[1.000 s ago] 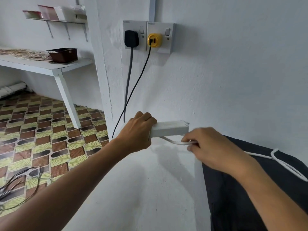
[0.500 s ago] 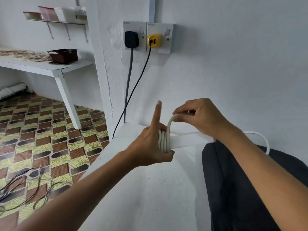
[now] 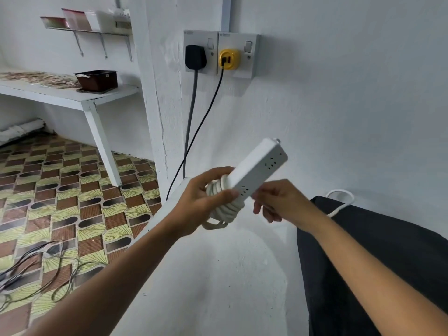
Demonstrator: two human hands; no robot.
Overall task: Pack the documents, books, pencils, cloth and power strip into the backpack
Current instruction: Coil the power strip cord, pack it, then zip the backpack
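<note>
Both forearms reach forward. The left hand (image 3: pixel 201 204) is closed, thumb in front, fingers (image 3: pixel 213 173) curled behind. The right hand (image 3: pixel 278 202) is beside it, its fingers half bent.

The power strip (image 3: pixel 257 169) has its lower end hidden under the coiled white cord (image 3: pixel 224 209) and the left hand (image 3: pixel 201 204). Beyond the strip, the right hand (image 3: pixel 278 202) has its fingertips blurred; what they pinch cannot be told. The dark fabric (image 3: pixel 378 258) beside the strip runs off the right edge.
</note>
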